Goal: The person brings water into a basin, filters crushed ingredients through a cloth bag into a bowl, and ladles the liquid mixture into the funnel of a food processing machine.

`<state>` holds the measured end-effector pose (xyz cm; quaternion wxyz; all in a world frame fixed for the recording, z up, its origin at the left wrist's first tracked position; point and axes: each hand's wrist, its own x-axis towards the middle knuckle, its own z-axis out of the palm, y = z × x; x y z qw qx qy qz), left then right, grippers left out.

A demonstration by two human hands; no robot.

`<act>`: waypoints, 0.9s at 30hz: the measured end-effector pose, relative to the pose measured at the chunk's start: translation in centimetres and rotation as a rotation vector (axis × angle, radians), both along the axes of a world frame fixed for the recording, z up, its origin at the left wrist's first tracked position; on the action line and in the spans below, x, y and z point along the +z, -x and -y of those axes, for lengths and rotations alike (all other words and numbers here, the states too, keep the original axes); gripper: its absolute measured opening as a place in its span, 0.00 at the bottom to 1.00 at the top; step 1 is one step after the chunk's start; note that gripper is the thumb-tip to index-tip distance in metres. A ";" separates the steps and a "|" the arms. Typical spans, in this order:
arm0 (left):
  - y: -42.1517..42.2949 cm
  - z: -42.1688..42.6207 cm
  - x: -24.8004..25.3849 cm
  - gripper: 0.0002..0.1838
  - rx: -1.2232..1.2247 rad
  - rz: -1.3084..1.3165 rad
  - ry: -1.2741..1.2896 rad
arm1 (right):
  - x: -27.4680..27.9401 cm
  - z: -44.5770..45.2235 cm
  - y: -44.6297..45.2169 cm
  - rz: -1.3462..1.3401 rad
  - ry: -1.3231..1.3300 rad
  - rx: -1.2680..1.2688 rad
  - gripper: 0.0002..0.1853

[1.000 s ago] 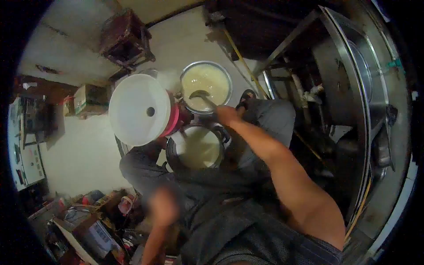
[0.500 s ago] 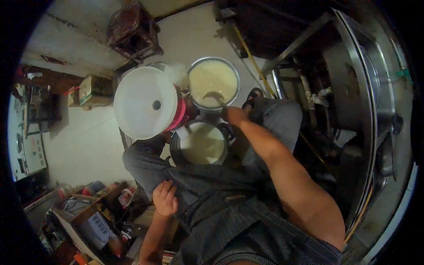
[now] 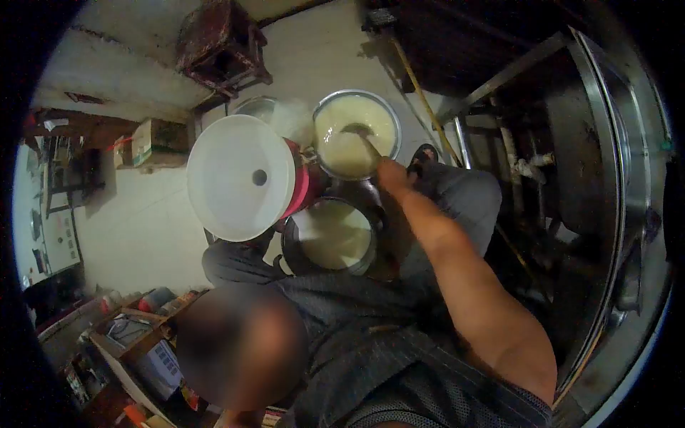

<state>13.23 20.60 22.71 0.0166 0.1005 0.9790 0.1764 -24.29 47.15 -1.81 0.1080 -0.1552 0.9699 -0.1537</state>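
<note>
Right arm (image 3: 453, 250) stretched toward the basin (image 3: 397, 128)

The right hand (image 3: 390, 175) closes around the ladle (image 3: 358, 130), its head in the basin's pale liquid (image 3: 339, 150). The left hand (image 3: 270, 332), near the lap, is too blurred to tell.

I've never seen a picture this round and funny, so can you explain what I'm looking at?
There's no robot here, just a person using bare hands. The camera is worn on their head, looking forward and down, so you see roughly what they see.

Their right hand holds a ladle, dipped into pale liquid in a metal bowl. Nearer the person is a dark pot with pale liquid too. Left of these is a wide white container with a dark spot. They seem to stand low, near the floor. The left hand is too blurred to tell what it's doing.
</note>
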 end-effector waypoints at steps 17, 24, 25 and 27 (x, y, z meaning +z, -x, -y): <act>-0.5 -0.1 0.2 0.20 0.047 0.025 0.008 | -1.8 -0.8 2.2 0.241 -0.050 -0.245 0.12; -1.1 0.0 -0.2 0.20 0.055 -0.017 -0.010 | -1.7 -0.3 -0.2 0.355 0.057 -0.251 0.12; -1.3 0.0 -0.3 0.20 0.060 -0.024 -0.011 | -2.4 -0.5 -0.2 0.348 0.055 -0.246 0.12; -1.3 0.1 -0.2 0.21 0.030 -0.041 0.001 | 0.4 0.4 -0.8 0.471 -0.010 -0.161 0.12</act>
